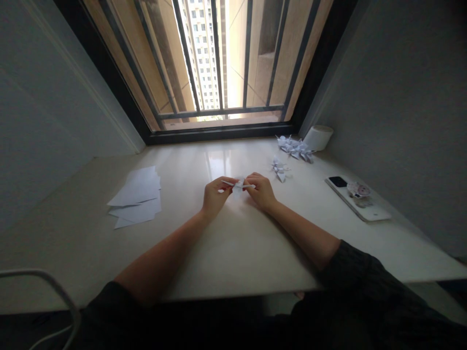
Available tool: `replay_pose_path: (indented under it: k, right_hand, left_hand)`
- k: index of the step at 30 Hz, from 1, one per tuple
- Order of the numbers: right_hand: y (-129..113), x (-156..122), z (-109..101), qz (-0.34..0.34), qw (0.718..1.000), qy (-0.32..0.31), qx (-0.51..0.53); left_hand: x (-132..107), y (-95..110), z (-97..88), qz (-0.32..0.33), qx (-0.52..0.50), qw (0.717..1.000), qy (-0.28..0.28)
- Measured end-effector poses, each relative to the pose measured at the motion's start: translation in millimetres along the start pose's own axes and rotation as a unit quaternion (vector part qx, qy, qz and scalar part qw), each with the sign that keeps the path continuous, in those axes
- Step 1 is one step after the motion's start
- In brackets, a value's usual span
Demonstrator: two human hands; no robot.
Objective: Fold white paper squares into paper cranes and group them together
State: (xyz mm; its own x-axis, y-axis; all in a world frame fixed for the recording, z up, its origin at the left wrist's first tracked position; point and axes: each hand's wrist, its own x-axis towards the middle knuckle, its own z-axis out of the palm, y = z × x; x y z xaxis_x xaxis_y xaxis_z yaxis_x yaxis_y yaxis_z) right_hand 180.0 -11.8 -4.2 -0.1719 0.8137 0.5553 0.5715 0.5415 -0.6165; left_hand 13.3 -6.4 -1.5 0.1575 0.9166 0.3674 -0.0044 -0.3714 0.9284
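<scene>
A small folded white paper piece (239,184) is held between both hands over the middle of the pale table (233,253). My left hand (215,194) pinches its left end with thumb and fingers closed. My right hand (260,191) pinches its right end, fingers curled over it. Both forearms reach in from the near edge, with dark sleeves pushed up.
A loose stack of white paper sheets (136,197) lies at the left. One folded paper figure (279,169) sits right of my hands, several more (296,148) near a white roll (318,137) by the barred window. A white phone (355,197) lies at the right.
</scene>
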Motion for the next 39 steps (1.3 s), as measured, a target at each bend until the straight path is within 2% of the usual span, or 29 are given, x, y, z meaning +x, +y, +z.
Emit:
replay_pose_path:
  k: [4,9,14,18,22,27,34,39]
  right_hand:
    - [-3.5,0.8,1.5,0.016,1.000,0.006,-0.025]
    - [-11.0,0.8,0.9,0.046,0.997,-0.020,0.057]
    - [-19.2,1.7,3.1,0.121,0.976,-0.020,0.179]
    - [-29.6,2.1,5.8,0.227,0.942,-0.024,0.246]
    - [-36.2,1.5,7.2,0.282,0.912,-0.006,0.299]
    - [-35.5,0.0,9.4,0.285,0.900,0.006,0.330]
    - [-35.8,-0.6,10.0,0.257,0.911,0.022,0.321]
    - [-41.1,-1.0,6.9,0.232,0.926,-0.047,0.295]
  left_hand:
    - [2.4,-0.6,-3.7,0.023,0.040,0.997,0.059]
    - [4.7,-3.4,-8.2,0.028,0.065,0.992,0.109]
    - [3.1,-1.3,-7.2,0.027,0.099,0.989,0.108]
    - [1.1,2.8,-5.0,0.040,0.127,0.986,0.098]
    - [0.5,5.3,-4.2,0.042,0.136,0.985,0.092]
    - [0.5,2.1,-3.1,0.027,0.114,0.989,0.091]
    - [-0.4,0.8,-0.7,0.020,0.078,0.992,0.094]
    - [-0.7,2.2,-2.6,0.015,0.094,0.992,0.088]
